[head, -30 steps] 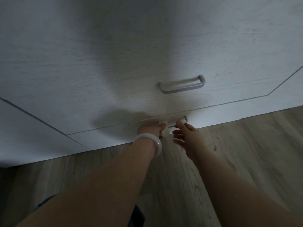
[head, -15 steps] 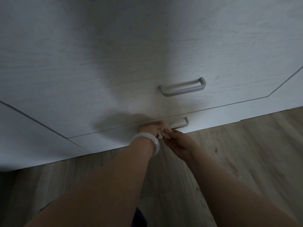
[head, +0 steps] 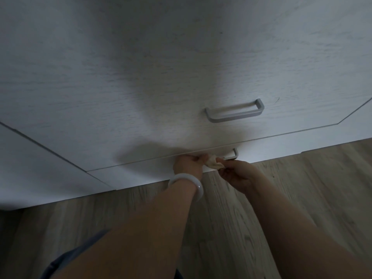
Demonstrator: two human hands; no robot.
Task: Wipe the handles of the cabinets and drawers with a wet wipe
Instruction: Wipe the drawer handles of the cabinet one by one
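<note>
A crumpled, off-white wet wipe (head: 213, 163) is seen bunched against the lower drawer handle (head: 231, 156), just below the seam between the two drawer fronts; only the handle's right end, a grey metal bar with a squared corner, is left uncovered. The upper drawer handle (head: 235, 113), a matching grey bar, is mounted level on the pale wood-grain front, well above the wipe.
</note>
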